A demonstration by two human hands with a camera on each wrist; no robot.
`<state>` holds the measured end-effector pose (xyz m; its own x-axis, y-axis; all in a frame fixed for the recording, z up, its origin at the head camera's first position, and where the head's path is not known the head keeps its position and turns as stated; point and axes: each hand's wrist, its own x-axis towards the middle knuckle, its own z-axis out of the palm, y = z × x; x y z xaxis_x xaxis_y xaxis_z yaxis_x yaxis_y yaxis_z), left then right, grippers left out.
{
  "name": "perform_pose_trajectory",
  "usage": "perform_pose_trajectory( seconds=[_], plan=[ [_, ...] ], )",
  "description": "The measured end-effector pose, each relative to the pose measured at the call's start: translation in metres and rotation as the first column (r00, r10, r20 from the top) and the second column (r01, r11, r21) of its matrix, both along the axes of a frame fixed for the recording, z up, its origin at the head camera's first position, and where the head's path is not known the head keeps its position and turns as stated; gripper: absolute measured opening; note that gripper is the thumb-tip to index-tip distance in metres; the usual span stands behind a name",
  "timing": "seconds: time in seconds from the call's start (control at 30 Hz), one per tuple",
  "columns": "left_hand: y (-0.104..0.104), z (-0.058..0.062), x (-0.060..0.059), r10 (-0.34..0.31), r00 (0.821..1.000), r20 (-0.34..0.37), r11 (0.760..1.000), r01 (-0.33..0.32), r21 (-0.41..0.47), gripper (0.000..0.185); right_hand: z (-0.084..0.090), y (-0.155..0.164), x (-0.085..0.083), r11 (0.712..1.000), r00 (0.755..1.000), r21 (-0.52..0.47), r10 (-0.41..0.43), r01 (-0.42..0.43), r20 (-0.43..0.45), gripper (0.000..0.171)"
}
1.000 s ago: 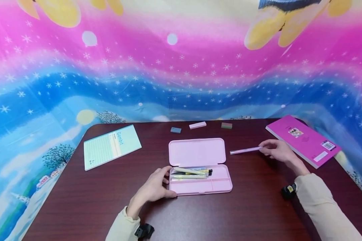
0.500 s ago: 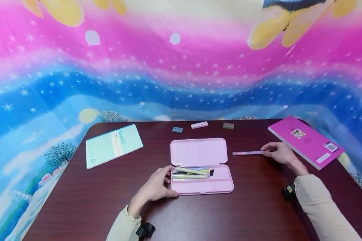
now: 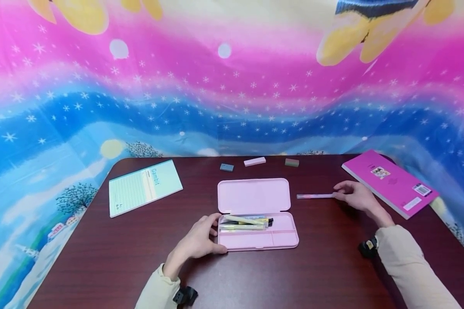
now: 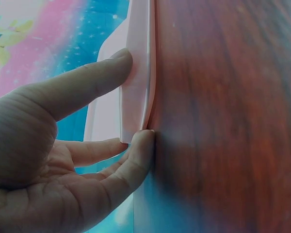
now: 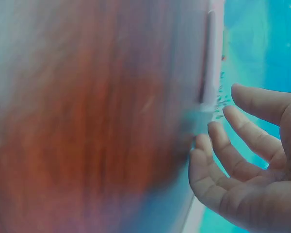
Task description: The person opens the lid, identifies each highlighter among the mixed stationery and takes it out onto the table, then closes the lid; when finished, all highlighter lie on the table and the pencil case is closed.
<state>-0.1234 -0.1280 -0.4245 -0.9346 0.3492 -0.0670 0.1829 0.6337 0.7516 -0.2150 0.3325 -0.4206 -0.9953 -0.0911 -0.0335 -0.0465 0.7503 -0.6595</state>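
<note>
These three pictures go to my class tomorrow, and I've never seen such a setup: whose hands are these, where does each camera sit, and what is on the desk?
A person works bare-handed. The wide picture comes from a head camera; the two close-ups come from wrist cameras. The left hand grips the end of an open pink pencil case holding pens. The right hand touches a pink pen lying on the brown table. Also there: a green notebook, a magenta book and three erasers.
</note>
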Motion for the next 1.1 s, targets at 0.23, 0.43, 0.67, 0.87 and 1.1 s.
perform_pose_trajectory(
  seconds=[0.23,0.43,0.67,0.87,1.1],
  plan=[
    [-0.001,-0.002,0.0,-0.001,1.0,-0.003,1.0,0.001,-0.003,0.081,0.021,-0.02,0.008,0.998,0.994,-0.061,0.003,-0.01,-0.112,0.037],
    [-0.001,-0.002,0.0,0.002,1.0,0.006,1.0,-0.002,-0.003,0.082,0.041,-0.052,0.017,0.978,0.987,-0.201,0.015,-0.048,-0.162,0.033],
    [0.0,-0.001,0.0,-0.003,1.0,0.005,1.0,0.003,-0.004,0.082,0.043,-0.091,0.027,0.936,0.977,-0.325,0.069,-0.133,-0.203,0.025],
    [0.0,-0.001,0.0,0.001,1.0,0.008,1.0,-0.001,-0.009,0.082,0.035,-0.119,0.031,0.913,0.983,-0.377,0.11,-0.158,-0.144,0.026],
    [0.0,-0.002,-0.001,0.004,1.0,0.011,1.0,-0.004,-0.011,0.082,0.024,-0.15,0.037,0.889,0.982,-0.418,0.16,-0.187,-0.098,0.025]
  ],
)
